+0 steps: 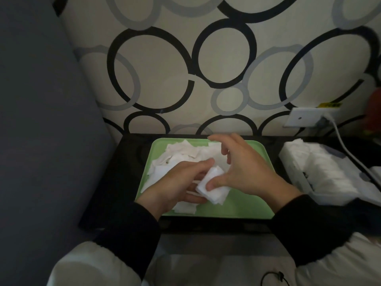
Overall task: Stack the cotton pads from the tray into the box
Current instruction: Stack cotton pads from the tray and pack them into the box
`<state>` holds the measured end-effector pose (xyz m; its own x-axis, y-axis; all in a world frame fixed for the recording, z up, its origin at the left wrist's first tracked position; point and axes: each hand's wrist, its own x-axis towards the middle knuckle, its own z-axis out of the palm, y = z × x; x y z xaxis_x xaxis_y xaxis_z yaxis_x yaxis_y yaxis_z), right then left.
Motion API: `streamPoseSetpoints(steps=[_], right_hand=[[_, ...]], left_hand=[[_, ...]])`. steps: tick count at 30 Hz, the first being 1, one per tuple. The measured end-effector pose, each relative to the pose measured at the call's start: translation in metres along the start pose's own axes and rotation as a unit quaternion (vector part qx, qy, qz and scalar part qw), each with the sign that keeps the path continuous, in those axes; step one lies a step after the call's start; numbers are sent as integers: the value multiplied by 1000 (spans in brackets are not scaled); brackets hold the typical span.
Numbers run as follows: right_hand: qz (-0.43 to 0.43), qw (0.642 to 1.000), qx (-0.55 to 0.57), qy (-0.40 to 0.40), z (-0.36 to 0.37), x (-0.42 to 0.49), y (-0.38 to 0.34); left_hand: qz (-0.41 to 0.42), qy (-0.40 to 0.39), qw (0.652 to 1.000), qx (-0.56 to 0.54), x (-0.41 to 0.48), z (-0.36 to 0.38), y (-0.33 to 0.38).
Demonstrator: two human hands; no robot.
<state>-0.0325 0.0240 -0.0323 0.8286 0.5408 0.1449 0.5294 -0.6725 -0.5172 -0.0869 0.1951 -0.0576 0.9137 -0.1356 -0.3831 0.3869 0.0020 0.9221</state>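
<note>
Pinch across flat faces the light, soft, easily fanned pad stack (pixel 212 187), centre frame above tray (pixel 247 211), clasped in curled left grip (pixel 177 182), right grip (pixel 247 168) loose-fingered with thumb pressing it; box (pixel 321 200) at right.

Dim room corner with ringed wallpaper behind a black table

The wallpaper (pixel 165 65) is pale, printed with overlapping black and grey rings; a plain dark grey panel (pixel 41 120), perhaps upholstered, fills the left side and slants in front of the wall; the black table (pixel 132 162) stands against the wall, its top dark and low in contrast; at right a white wall socket (pixel 305 118) sits just above the table with a yellow label (pixel 329 104) at its top edge, and a white cable (pixel 350 153) runs from it down to the right; a blurred red object (pixel 374 112) shows at the right edge; the light is weak and even; white fabric (pixel 88 265) fills the foreground, with a black cord loop (pixel 274 278) at the bottom edge.
</note>
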Motion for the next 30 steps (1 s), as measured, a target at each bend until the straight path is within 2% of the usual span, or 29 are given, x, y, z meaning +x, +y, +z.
streamPoseSetpoints(steps=[2,6,9,11,13,16,18,20,23,26,30], right_hand=[[2,1000,5,0,1,-1,0],[-12,1000,14,21,3,-1,2],[-14,999,9,40,6,1,-1],[-1,998,25,50,10,2,-2],[44,990,129,46,17,5,-3],[139,943,302,-20,28,11,-6],[160,919,358,-42,34,14,-10],[157,910,381,-38,39,17,-16],[156,910,384,-24,46,21,-22],[183,911,368,21,56,30,-21],[123,972,193,45,70,37,-14]], left_hand=[[-2,-22,1000,18,-1,0,-2],[-26,-33,999,-19,-1,-2,-5],[-34,-13,998,-55,-1,-7,-4],[-31,29,996,-82,-2,-10,-5],[-3,80,992,-100,0,-15,-6],[32,134,985,-107,0,-24,-8],[40,150,981,-118,-2,-29,-8],[42,145,981,-125,-5,-34,-8],[54,146,983,-101,-8,-42,-11],[65,231,965,-106,-9,-63,-17],[81,315,936,-137,-13,-92,-21]])
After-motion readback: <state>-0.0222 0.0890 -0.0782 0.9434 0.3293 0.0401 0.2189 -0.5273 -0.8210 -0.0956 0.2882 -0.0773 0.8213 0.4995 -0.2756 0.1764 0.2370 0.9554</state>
